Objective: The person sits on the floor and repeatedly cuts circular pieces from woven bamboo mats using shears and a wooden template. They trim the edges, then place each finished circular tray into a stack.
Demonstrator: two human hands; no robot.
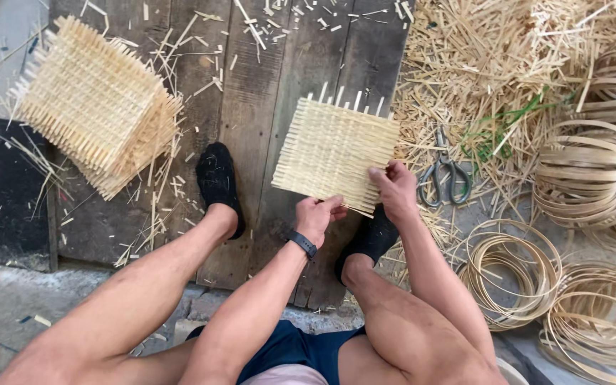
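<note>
- Left hand [319, 216] and right hand [393, 189] are both pinching the woven mat's [336, 153] near edge.
- Keeping that edge level (strips are protruding far side) is advisable while working the loose ends.

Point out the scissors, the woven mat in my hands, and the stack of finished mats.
scissors [445, 178]: head view, on the pivot above the handles.
woven mat [333, 150]: head view, middle of the weave.
stack of mats [94, 103]: head view, top mat's centre.

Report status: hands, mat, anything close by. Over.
Left hand and right hand both grip near edge of woven mat. Mat flat on wooden boards. Scissors lie right of it, apart.
</note>
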